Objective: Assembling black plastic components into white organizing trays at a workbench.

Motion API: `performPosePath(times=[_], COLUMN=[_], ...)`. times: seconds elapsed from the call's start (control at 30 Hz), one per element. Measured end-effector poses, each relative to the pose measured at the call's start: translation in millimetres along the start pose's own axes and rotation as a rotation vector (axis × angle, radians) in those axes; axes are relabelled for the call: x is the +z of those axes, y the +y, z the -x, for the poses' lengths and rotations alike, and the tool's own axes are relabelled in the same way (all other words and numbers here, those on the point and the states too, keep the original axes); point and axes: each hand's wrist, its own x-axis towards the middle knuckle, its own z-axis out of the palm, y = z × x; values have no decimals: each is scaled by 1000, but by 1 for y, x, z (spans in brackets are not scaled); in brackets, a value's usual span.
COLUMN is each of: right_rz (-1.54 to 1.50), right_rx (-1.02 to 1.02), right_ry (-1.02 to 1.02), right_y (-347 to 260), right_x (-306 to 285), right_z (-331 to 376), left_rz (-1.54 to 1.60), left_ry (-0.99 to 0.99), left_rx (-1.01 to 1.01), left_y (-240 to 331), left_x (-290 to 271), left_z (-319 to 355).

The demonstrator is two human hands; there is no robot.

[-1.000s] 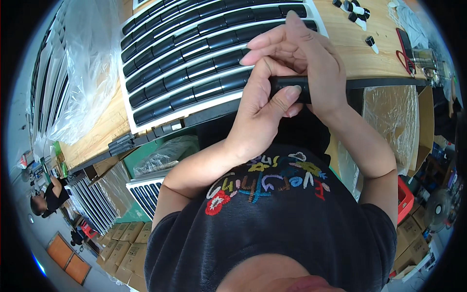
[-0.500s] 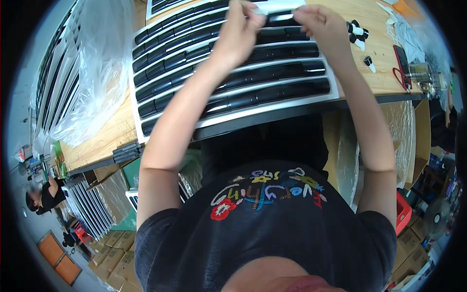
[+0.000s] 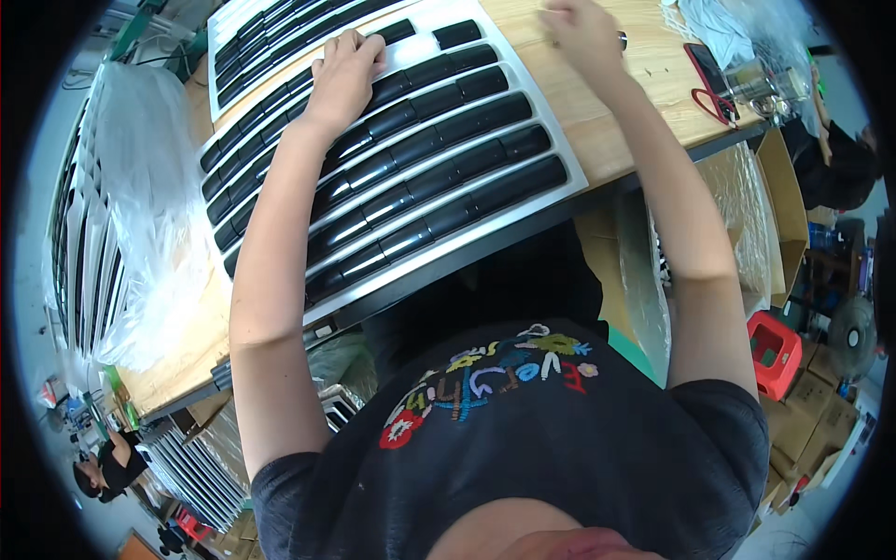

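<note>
Glossy black tube-like pieces (image 3: 439, 140) lie end to end in curved rows in a white tray (image 3: 569, 177). My left hand (image 3: 345, 79) rests over the far rows, its fingers curled down and closed. What they hold, if anything, is hidden. Just right of it, a bare white stretch of the top row separates one black piece (image 3: 397, 30) from another black piece (image 3: 457, 35). My right hand (image 3: 588, 42) is beyond the tray's right edge, low over the wooden table. Its fingertips are smeared by motion. A small black-ended item (image 3: 623, 40) shows beside it, partly covered.
A second tray of black pieces (image 3: 280, 28) adjoins at the far left. Clear plastic sheeting (image 3: 154, 168) covers stacked trays on the left. A phone (image 3: 705, 70), red-handled scissors (image 3: 714, 107) and a glass jar (image 3: 747, 79) sit at right. A red stool (image 3: 775, 355) stands below.
My hands have parted from the black piece they shared. The right moved out past the tray to the small items; the left is over the far rows. The whole view has turned.
</note>
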Motion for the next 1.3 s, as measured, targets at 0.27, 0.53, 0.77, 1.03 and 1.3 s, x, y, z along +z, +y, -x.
performPosePath(times=[0.27,0.53,0.77,1.03,1.3], right_rz=[311,-590,-528,-323,-332], right_rx=[34,277,36,-109,-175], right_ry=[-406,-301,-505,-479,-760], right_y=[79,-85,-146,-160,-170], right_x=[-123,-94,-99,-104,-98], right_z=[77,99,109,108,107], left_rz=[727,1638,1756,1733,1511], left_ry=[240,185,145,167,70], left_rx=[-116,-569,-399,-432,-269], left_y=[60,160,159,160,158], left_x=[-31,-47,-61,-73,-84], left_z=[11,75,97,109,110])
